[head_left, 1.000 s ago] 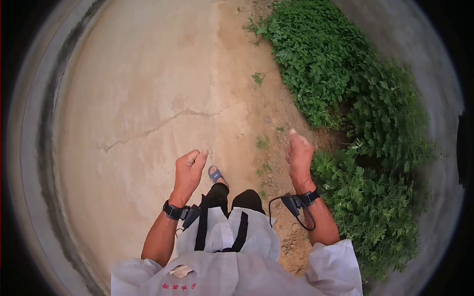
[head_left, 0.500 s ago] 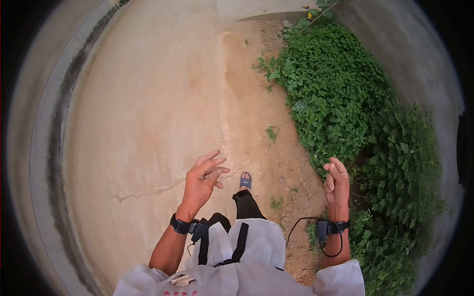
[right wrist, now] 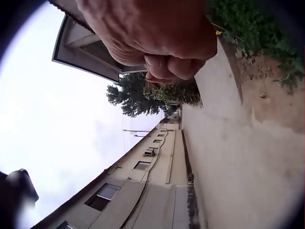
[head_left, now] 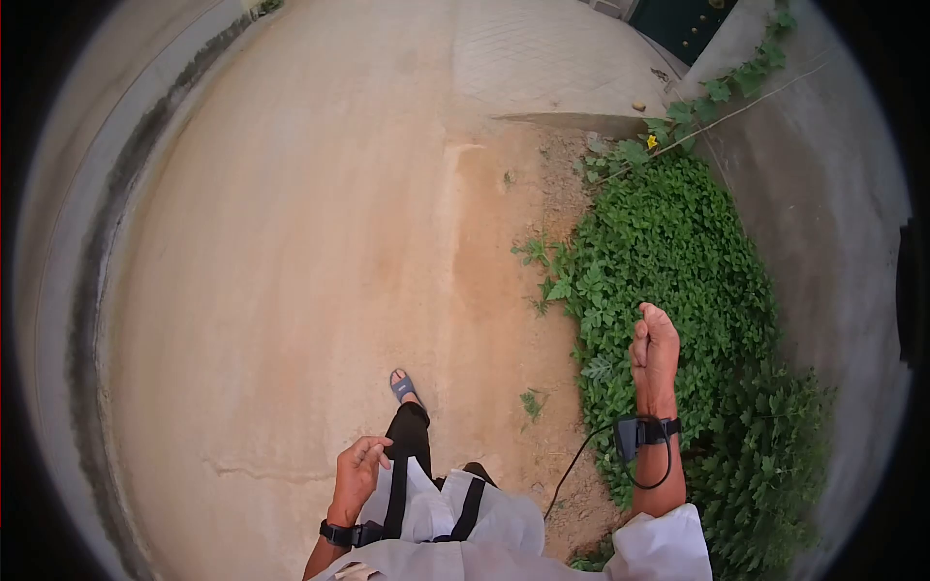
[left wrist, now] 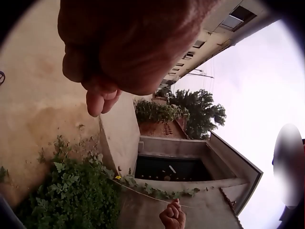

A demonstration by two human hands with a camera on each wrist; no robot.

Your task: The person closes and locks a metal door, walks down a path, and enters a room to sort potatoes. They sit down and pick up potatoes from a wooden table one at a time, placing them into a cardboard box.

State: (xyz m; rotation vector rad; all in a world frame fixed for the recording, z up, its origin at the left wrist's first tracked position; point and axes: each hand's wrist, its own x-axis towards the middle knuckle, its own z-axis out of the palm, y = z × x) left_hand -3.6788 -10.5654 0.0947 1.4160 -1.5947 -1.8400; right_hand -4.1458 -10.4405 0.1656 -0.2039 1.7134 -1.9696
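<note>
My left hand (head_left: 360, 470) hangs low beside the white shirt, fingers loosely bent and holding nothing. In the left wrist view the same hand (left wrist: 128, 47) looms large, its fingertips pointing down. Farther forward, my right hand (head_left: 659, 349) is held out over the leafy green plants (head_left: 678, 242), with its fingers loosely curled and nothing in them. The right wrist view shows this hand (right wrist: 157, 38) from close by, bent fingers tucked in. Each wrist wears a black strap with a small camera; a cable (head_left: 581, 455) runs from the right one.
A sandalled foot (head_left: 402, 387) is forward on the pale concrete path (head_left: 291, 242). The planted strip lies along a grey wall (head_left: 814, 145) on the right. Ahead are a raised concrete ramp (head_left: 542, 58), a climbing vine (head_left: 717, 92) and a dark green door (head_left: 678, 24).
The person has walked forward: the ground crack has slid down the view, and the ramp and door have appeared. The left hand has dropped back toward the body. The other foot is now in front.
</note>
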